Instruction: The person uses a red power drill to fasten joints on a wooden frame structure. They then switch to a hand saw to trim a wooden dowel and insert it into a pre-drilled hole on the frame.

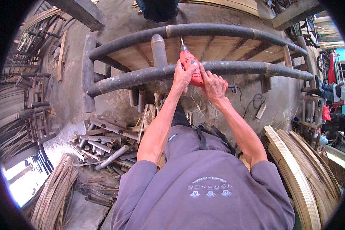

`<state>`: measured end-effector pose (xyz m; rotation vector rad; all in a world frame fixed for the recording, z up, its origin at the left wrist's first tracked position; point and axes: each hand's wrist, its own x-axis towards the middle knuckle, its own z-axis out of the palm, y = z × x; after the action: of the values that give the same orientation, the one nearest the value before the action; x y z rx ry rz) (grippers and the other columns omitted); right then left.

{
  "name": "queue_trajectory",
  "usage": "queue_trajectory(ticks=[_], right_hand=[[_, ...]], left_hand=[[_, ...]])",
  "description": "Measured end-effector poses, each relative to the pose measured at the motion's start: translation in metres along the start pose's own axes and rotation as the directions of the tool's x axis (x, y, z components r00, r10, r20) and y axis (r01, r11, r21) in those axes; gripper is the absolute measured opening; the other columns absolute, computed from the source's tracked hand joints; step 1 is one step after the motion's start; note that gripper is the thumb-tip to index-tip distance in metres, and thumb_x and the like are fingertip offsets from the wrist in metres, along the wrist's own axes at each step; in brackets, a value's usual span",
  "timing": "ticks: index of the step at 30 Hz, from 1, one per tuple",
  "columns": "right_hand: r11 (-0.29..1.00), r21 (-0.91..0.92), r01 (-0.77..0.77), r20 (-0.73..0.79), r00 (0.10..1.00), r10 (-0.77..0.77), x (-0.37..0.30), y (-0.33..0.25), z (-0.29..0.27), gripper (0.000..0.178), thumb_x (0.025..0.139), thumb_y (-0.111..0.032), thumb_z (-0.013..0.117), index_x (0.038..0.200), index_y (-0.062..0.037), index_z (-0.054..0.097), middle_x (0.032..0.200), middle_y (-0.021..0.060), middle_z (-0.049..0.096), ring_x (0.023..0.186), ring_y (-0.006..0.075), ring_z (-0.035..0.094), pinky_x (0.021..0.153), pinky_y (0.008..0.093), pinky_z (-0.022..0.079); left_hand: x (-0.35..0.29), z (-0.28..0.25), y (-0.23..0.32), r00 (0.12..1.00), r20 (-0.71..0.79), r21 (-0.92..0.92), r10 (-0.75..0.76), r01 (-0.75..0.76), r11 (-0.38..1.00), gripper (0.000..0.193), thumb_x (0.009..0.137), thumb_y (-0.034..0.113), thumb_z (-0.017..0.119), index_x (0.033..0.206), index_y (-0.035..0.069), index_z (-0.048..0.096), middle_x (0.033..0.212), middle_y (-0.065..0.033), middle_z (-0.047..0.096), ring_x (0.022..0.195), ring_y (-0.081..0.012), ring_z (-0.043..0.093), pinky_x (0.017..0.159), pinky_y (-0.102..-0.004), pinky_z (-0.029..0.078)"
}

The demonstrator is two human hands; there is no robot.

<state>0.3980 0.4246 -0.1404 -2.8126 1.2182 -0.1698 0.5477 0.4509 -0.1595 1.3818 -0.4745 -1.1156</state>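
Item: grey shirt (pixel 161 191), nearest the camera and well below the fingers. It bears one arched line of small lettering, a larger word and three emblems, all inverted.

Item: red drill (pixel 188 58), between the two hands. The pale label on its body is too small to read.

Item: left hand (pixel 182 76), fingers curled around the drill's left side, with little gap.

Item: right hand (pixel 214 86), fingers bent and wrapped about the rear of the drill, thumb pointing forward. Both forearms reach up from the shirt, elbows spread.

Item: drill bit (pixel 182 40), ahead of the fingers, its tip at the far pole (pixel 211 28); contact cannot be told.

Item: near pole (pixel 237 68), dark and curved, beneath the drill and beside the fingers. The gap between poles gives the drill room.

Item: short post (pixel 159 50), just left of the left fingers.

Item: cable (pixel 257 101), on the floor, right of the right fingers.
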Motion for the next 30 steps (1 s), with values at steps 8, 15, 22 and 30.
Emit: queue_trajectory(ticks=[8,15,22,30], right_hand=[[0.999,0.019,-0.025,-0.013,1.0,0.025,0.0,-0.004,0.002,0.091,0.063,-0.013,0.071,0.146,-0.0158,0.034,0.093,0.0074,0.061,0.078,0.0251,0.064,0.07,0.0402,0.05],[0.999,0.046,-0.015,-0.023,1.0,0.016,0.002,0.0,0.005,0.089,0.064,-0.012,0.069,0.145,-0.0158,0.035,0.091,0.0074,0.06,0.077,0.0251,0.064,0.07,0.0405,0.05],[0.999,0.029,-0.027,-0.04,0.999,0.028,0.006,-0.003,0.009,0.085,0.065,-0.013,0.068,0.144,-0.0149,0.036,0.091,0.0073,0.06,0.076,0.0247,0.064,0.07,0.0404,0.05],[0.999,0.015,-0.051,-0.001,0.999,0.051,0.006,-0.014,0.007,0.087,0.067,-0.019,0.076,0.144,-0.0144,0.035,0.092,0.0075,0.061,0.078,0.026,0.065,0.071,0.0403,0.049]], left_hand=[[0.003,-0.003,-0.001,1.0,-0.011,0.017,-0.025,0.025,1.0,0.058,0.078,0.017,0.072,0.127,0.002,0.044,0.11,-0.0119,0.059,0.096,-0.0197,0.059,0.084,-0.0346,0.051],[0.005,-0.001,-0.002,0.999,-0.007,0.01,-0.045,0.045,0.999,0.062,0.08,0.021,0.072,0.131,0.005,0.041,0.114,-0.0118,0.058,0.1,-0.0203,0.058,0.088,-0.0357,0.049],[0.017,-0.007,-0.013,1.0,0.008,0.021,-0.026,0.026,0.999,0.062,0.081,0.025,0.071,0.131,0.005,0.041,0.116,-0.0125,0.057,0.101,-0.0214,0.058,0.088,-0.0373,0.048],[0.016,-0.015,-0.003,0.999,0.017,0.119,-0.033,0.031,0.992,0.062,0.084,0.03,0.069,0.133,0.006,0.04,0.116,-0.0142,0.056,0.102,-0.0224,0.057,0.087,-0.0372,0.048]])
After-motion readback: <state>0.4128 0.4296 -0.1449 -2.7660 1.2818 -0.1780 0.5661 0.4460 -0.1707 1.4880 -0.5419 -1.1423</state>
